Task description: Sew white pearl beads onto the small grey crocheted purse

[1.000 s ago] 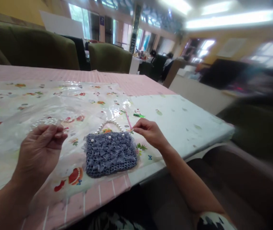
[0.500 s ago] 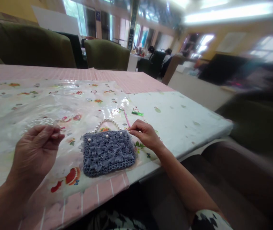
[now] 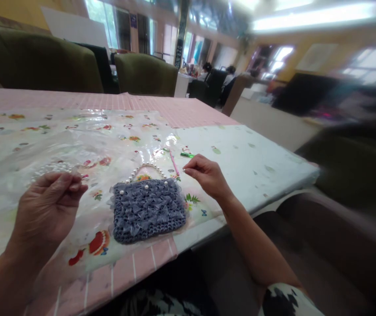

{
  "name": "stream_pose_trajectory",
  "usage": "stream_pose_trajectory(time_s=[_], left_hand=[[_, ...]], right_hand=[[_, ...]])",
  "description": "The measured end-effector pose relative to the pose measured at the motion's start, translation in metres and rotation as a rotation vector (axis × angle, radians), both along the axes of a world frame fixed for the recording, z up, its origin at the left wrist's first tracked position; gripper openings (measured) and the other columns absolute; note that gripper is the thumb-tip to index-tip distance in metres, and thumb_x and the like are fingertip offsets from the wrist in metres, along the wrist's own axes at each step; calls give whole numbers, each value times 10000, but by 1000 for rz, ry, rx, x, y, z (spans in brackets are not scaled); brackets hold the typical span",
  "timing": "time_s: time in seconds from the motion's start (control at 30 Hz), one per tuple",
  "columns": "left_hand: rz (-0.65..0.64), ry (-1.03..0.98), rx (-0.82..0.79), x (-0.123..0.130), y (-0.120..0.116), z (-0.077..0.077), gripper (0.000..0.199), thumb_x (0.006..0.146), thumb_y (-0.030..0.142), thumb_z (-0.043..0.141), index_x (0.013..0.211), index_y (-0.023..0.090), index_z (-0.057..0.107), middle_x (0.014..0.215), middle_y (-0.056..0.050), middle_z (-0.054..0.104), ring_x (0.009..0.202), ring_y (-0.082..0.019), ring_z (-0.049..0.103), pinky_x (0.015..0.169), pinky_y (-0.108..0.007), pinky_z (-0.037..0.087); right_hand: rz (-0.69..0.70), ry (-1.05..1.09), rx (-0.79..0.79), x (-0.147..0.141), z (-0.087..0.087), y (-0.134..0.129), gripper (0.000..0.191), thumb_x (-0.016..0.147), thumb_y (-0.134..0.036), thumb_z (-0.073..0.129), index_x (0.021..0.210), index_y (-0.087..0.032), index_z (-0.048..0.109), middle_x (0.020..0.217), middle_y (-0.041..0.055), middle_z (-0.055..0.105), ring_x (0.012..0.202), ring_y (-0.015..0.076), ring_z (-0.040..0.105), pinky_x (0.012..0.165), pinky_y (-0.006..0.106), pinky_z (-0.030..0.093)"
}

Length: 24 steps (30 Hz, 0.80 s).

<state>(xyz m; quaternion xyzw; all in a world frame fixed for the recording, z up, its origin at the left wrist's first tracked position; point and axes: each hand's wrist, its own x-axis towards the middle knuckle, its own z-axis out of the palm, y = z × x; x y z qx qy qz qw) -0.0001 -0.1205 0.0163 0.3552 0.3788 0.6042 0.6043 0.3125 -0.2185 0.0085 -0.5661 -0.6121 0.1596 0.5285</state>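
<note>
A grey-blue crocheted handbag (image 3: 149, 215) with ruffled ribbon rows lies flat between my hands. Three pearls dot its upper edge, and a pearl-bead handle (image 3: 146, 165) arches behind it. My left hand (image 3: 48, 210) is raised left of the bag, thumb and fingertips pinched together; whatever they hold is too small to make out. Right of the bag's top corner, apart from it, my right hand (image 3: 207, 175) is also closed in a pinch, its contents unclear. Just beyond its fingertips lies a thin pink stick (image 3: 174, 162). Behind my left hand sits a heap of white beads (image 3: 56, 167).
A small green object (image 3: 186, 155) lies behind my right hand, partly covered by it. Clear patterned plastic (image 3: 109, 127) covers the table over a pink striped cloth (image 3: 161, 254). Green chairs (image 3: 145, 73) line the far side. People sit in the background.
My right hand has moved right and slightly up, away from the bag's top corner, and now covers part of the green object. My left hand has barely moved.
</note>
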Motion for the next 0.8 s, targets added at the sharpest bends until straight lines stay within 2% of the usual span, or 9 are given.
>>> stream_pose_trajectory(time_s=[0.2,0.37,0.53,0.8], left_hand=[[9,15,-21,2,0,-1,151,750,12,610,667,134,641,669,-10,643,571,-80,540,615,-164,563],[-4,13,-19,0,1,-4,120,728,20,647,692,134,649,683,-11,658,577,-83,554,614,-171,562],[11,7,-30,0,1,-2,153,754,2,604,672,128,630,658,-9,648,556,-80,560,611,-167,563],[-13,24,-11,1,1,-3,115,746,65,695,685,139,633,670,-1,659,564,-74,564,627,-176,568]], right_hand=[[25,-57,-48,1,-19,4,82,834,-233,684,756,-205,687,773,3,588,746,149,537,710,326,413],[84,-78,-24,-9,-13,-1,75,857,-238,677,788,-213,690,800,8,586,759,154,539,716,331,417],[123,-117,-30,-23,-4,-6,68,876,-237,664,811,-234,683,832,15,588,788,160,547,751,338,436],[132,-186,-60,-25,-14,-2,96,875,-195,643,784,-222,655,823,15,571,769,149,542,730,320,436]])
